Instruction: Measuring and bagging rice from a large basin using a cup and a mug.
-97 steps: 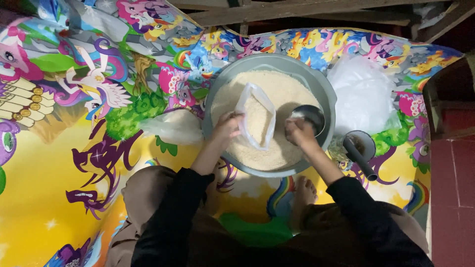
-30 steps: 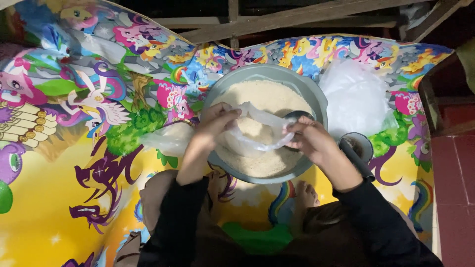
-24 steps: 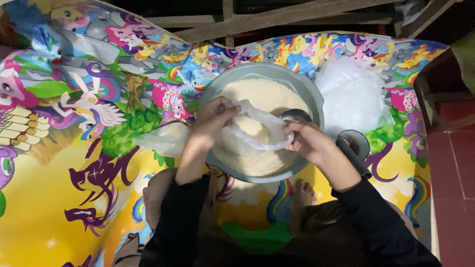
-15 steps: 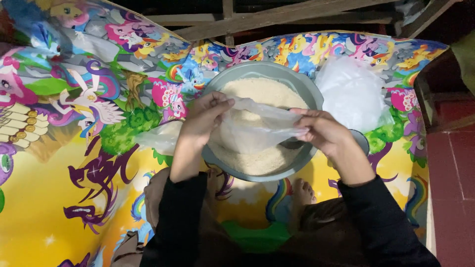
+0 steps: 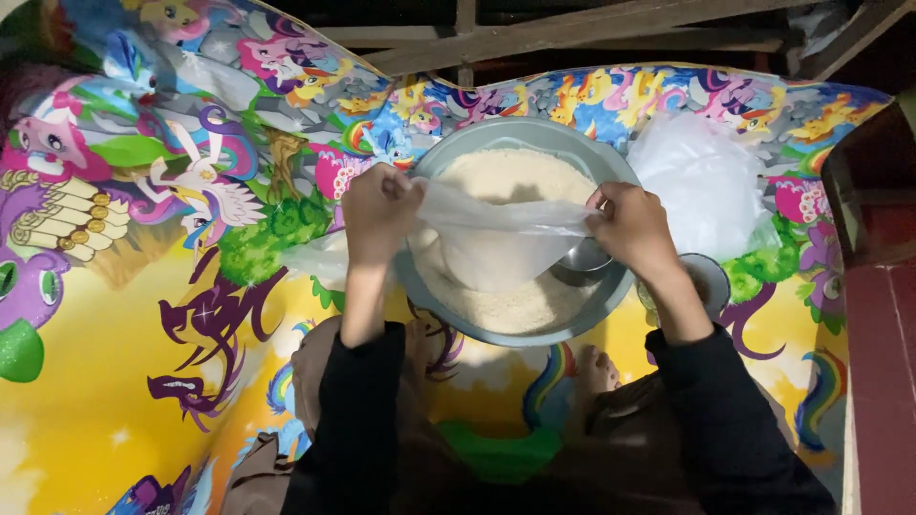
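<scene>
Over the metal basin [image 5: 611, 296] of white grain, left hand [image 5: 379, 212] and right hand [image 5: 632, 223] pinching the clear plastic bag [image 5: 496, 248] taut. Best keeping both grips even, mouth level, bag above basin.

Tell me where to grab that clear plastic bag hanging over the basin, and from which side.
Grip the clear plastic bag at its top edge, one corner from each side, as the left hand and right hand do. The rim is stretched flat between them while the filled belly sags over the grey basin; the lower part looks heavy and slack, so pinching there would likely slip.
</scene>
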